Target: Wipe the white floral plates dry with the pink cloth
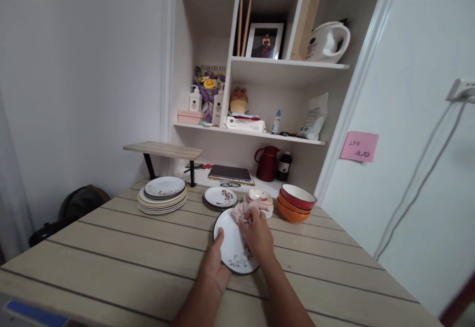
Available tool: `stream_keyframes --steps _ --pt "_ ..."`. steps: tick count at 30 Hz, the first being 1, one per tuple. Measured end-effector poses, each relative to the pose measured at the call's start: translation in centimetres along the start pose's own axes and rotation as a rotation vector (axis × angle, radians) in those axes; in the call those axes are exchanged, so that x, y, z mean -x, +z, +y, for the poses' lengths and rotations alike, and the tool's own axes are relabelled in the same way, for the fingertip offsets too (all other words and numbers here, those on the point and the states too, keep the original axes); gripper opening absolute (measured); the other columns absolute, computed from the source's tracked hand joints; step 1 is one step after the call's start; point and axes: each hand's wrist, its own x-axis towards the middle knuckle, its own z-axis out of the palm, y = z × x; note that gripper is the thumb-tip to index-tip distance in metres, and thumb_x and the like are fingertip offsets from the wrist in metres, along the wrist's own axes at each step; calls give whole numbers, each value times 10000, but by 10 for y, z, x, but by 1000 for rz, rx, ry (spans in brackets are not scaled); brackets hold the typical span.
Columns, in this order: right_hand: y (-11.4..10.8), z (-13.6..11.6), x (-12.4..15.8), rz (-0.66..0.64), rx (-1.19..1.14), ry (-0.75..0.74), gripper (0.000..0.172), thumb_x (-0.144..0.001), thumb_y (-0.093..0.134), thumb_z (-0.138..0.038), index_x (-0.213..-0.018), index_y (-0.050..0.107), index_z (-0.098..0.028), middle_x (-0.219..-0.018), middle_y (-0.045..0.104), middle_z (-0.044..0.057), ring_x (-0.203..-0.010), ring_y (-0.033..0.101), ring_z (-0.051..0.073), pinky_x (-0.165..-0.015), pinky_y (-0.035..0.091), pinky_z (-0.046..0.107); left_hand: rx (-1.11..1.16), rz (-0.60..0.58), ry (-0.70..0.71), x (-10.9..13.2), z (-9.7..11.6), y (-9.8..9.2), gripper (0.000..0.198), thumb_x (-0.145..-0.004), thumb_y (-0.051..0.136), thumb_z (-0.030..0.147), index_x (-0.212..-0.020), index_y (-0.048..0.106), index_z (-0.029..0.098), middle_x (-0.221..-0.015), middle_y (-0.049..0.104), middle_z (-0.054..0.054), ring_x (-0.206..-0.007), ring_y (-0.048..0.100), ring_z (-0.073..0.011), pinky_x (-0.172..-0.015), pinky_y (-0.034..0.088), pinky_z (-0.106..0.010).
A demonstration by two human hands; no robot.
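Cloth (243, 210) in pale pink is bunching beneath the fingers of the right hand (257, 232), which is pinching it against the upper right part of a dark-rimmed white plate (230, 238). The left hand (214, 263) is clamping the same plate at its lower left edge, its thumb lying on the white face and its other fingers going out of sight underneath. Both hands are gripping separately, one on either side of the plate. That plate is sitting over the middle of the desk (148, 248); whether its underside is touching the boards, I cannot tell. Brown scrollwork is showing on its lower part, with the right forearm partly covering it. Just beyond, small patterned plates (220, 197) are resting in a short stack, and beside them pink-and-white dishes (261, 197) are standing stacked, the cloth and right hand partly hiding them. Farther right, a red bowl (298, 197) is nesting in orange bowls (293, 213). Off to the left, a taller stack of plates (163, 207) is standing near a small wooden stand (163, 149). Behind everything, a red jug (267, 163) and a dark bottle (284, 166) are standing side by side under the shelves (274, 135).
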Motion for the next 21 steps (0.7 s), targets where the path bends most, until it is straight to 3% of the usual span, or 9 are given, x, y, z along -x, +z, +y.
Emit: stream_keyframes --steps 5,9,13,17,21 --pt "4 15 -8 14 -324 52 193 -701 578 -385 -719 467 -229 -677 528 -26 -620 480 154 -554 305 247 63 -14 3 5 -3 -1 582 -777 641 394 -1285 522 137 -1143 667 -184 -1071 618 -341 -948 445 -538" --pt "14 20 -10 -85 -611 143 211 -661 594 -352 -743 442 -231 -537 471 -70 -483 428 121 -483 301 225 107 31 79 3 -3 0 546 -801 614 367 -1279 524 119 -1111 680 -188 -1047 634 -325 -936 462 -521" --pt "30 15 -6 -179 -688 145 247 -646 583 -343 -776 403 -233 -519 495 -76 -438 455 113 -438 344 214 172 129 230 0 3 -1 494 -840 563 330 -1274 523 97 -996 721 -175 -974 669 -293 -905 498 -473" --pt "39 10 -1 -243 -711 124 257 -641 584 -341 -784 400 -232 -507 499 -74 -421 473 120 -421 360 222 196 181 287 0 9 -1 465 -857 536 319 -1270 528 106 -935 736 -150 -894 694 -272 -879 518 -445" --pt "30 14 -3 -164 -643 69 152 -688 546 -304 -768 450 -217 -527 506 -49 -448 471 130 -452 374 244 153 181 251 1 10 0 451 -865 515 340 -1245 550 101 -960 731 -160 -889 694 -276 -885 512 -460"
